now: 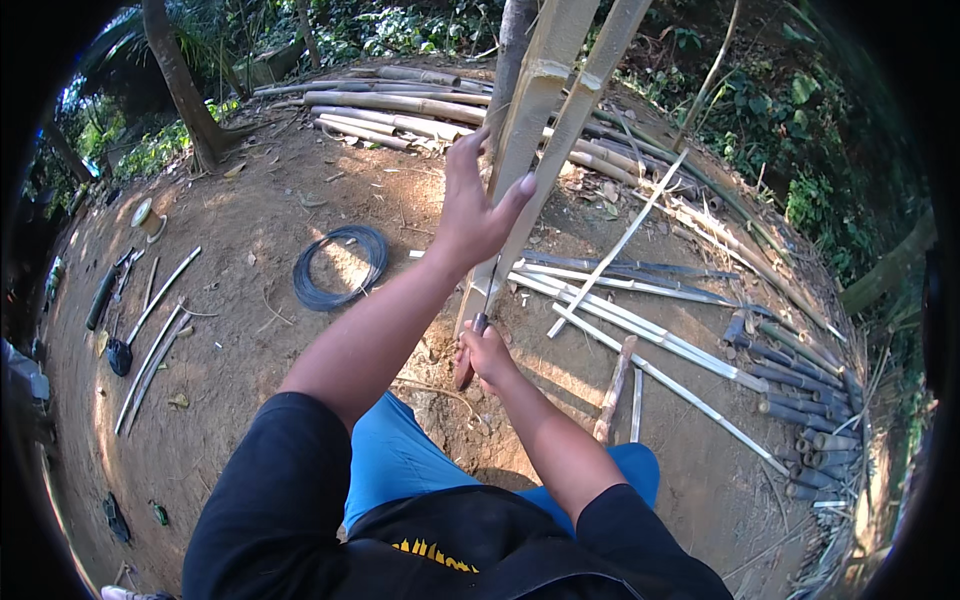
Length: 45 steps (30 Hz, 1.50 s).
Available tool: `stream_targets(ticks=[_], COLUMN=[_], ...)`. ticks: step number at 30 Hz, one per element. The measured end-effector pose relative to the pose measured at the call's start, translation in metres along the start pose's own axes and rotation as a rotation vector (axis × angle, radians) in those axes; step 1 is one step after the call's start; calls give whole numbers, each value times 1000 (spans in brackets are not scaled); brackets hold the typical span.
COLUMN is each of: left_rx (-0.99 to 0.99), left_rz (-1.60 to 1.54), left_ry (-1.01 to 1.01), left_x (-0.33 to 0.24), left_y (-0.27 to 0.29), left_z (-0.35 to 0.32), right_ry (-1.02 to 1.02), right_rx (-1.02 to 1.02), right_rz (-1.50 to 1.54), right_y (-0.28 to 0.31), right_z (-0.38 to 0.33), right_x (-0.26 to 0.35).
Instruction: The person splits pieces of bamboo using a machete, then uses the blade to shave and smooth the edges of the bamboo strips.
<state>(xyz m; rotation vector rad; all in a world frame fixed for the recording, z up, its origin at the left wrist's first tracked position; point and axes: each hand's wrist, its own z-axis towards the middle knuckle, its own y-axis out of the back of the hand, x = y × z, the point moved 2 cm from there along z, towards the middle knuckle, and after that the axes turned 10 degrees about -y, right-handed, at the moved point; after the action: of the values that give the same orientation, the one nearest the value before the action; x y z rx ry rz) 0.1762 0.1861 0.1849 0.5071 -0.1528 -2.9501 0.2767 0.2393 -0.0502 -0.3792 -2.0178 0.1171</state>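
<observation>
Right hand [487,352] low, fingers clenched round knife [480,315] handle, blade upward against base of bamboo pole [530,110]. Left hand [472,205] higher, fingers released, spread against same upright pole. Wire coil [340,265] on bare ground [250,330] to left. Cut bamboo stacked [390,105] beyond.

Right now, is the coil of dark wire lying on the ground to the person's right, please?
No, the wire coil lies left of the left hand.
</observation>
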Motion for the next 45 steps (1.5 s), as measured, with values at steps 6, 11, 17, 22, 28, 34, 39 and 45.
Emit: stream_targets(ticks=[6,11,17,22,28,34,39,45], left_rx=[-20,41,129,153,155,363,445,535], left_rz=[-134,-190,-232,-311,-653,-607,-465,-489], left_ry=[345,299,353,382,447,552,397,356], left_x=[10,12,18,28,26,19,-11,-44], left_y=[-49,-62,-63,-51,-56,-67,-95,-114], left_z=[39,37,41,43,41,42,36,22], right_ry=[-43,27,0,-69,-80,-92,-64,-38], right_rx=[-194,-445,-457,-416,-194,-143,-420,-586], right_rz=[-124,-528,-658,-710,-140,106,-298,-508], right_y=[9,34,50,53,36,24,64,77], right_z=[0,-4,-10,-16,-3,-5,-2,-32], right_x=[3,6,15,29,11,9,-5,1])
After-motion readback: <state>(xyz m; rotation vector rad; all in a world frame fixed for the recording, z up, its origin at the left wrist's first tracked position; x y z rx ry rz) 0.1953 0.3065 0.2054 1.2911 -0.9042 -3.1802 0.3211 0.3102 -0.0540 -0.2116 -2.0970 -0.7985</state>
